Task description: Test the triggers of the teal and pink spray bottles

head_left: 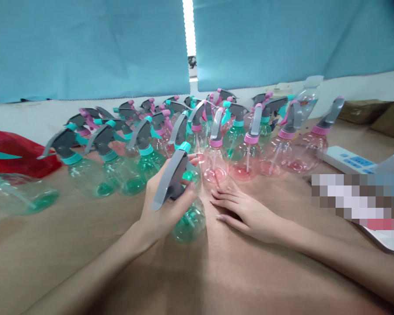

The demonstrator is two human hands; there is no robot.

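Note:
My left hand is wrapped round a green spray bottle with a grey trigger head and teal collar, standing on the brown table in front of me. Its grey trigger juts toward me over my fingers. My right hand lies flat on the table just right of that bottle, fingers stretched out toward the pink bottles, holding nothing. Several more spray bottles stand in rows behind: green ones to the left, pink ones to the right.
A red plastic bag lies at the far left. A white device with blue buttons sits at the right, with a blurred patch below it. Blue curtains hang behind the table; brown boxes stand at the back right.

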